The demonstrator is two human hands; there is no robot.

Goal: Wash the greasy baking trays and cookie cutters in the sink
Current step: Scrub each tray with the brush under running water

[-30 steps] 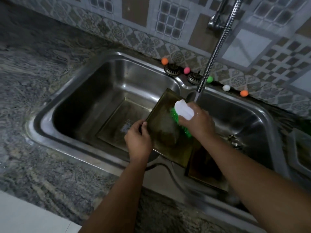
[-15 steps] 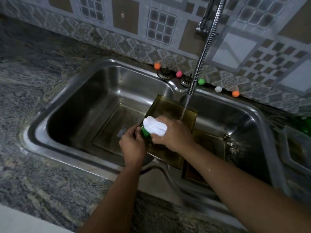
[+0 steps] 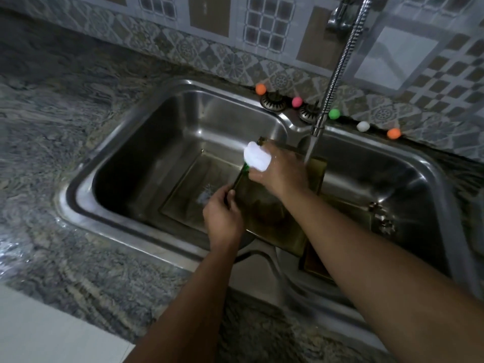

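A tilted baking tray [image 3: 272, 216] leans across the divider of the sink [image 3: 146, 132]. Left of it, another tray [image 3: 188, 195] lies flat in the left basin. Right of it, a third tray [image 3: 318, 263] and cookie cutters [image 3: 383, 221] sit in the right basin. The faucet [image 3: 337, 72] hangs above its far edge.

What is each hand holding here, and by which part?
The left hand pinches the tilted baking tray by its left edge. The right hand grips a scrub brush by its white handle, bristles against the tray's upper corner.

hands [image 3: 251, 192] scrubbing tray [image 3: 272, 218], running tap [image 3: 337, 72]
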